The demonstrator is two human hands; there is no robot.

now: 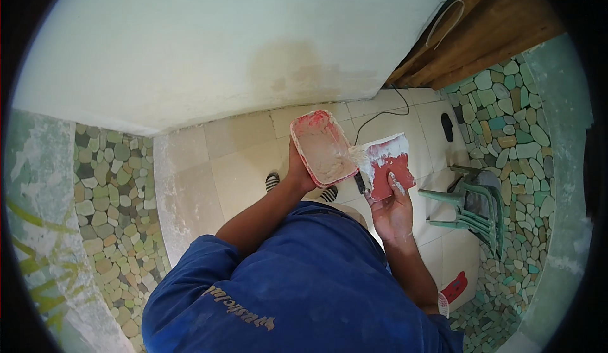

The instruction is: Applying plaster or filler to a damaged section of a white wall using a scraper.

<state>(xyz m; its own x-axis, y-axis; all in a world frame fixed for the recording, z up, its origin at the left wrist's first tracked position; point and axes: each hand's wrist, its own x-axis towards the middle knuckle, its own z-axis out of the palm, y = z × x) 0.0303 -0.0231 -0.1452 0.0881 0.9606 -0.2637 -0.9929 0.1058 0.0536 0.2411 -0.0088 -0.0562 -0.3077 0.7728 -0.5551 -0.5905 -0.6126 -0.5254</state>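
Head view, read from left to right: a pebble-mosaic wall panel (111,188) of green, tan and grey stones occupies the left side, with a pale plastered strip at its outer edge. Next comes the white plastered wall (209,43), which carries a darker, damp-looking patch near its lower middle, and below it the cream tiled floor (237,163). The person's blue shirt (297,283) fills the lower centre. The left hand (297,170) is closed around the near edge of a red rectangular tray (322,148), gripping it from below; the tray is held tilted above the floor and contains pale plaster paste. Two striped sandals (272,181) show on the floor beneath the tray. Just right of the tray, the right hand (394,210) is closed on a red flat trowel (389,166), thumb laid across its face; the blade is smeared with white paste along its upper part, and its left edge touches the tray's right rim. The exact handle grip is hidden behind the blade. A black cable (383,109) runs across the floor behind the trowel. Further right, a green plastic chair (475,204) lies on its side against a second pebble-mosaic wall (506,112), a brown wooden panel (487,30) stands above, and a small red object (455,288), probably a scraper, lies on the floor.
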